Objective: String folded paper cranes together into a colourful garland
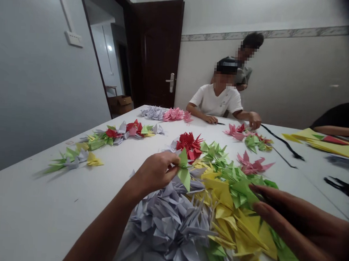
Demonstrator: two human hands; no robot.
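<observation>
My left hand is closed in a pinch on a light green origami crane, held above a pile of folded paper. Over the right side of that pile, my right hand grips another green origami crane between thumb and fingers. Below the left hand spreads a heap of pale lilac cranes. Yellow cranes fill the middle, between the lilac and green ones. A cluster of red cranes sits just beyond my left hand, beside more green cranes.
A mixed row of cranes runs along the table's left side. Pink cranes lie at the far edge. Across the white table sits a person in white, handling pieces. Black cord and yellow sheets lie right.
</observation>
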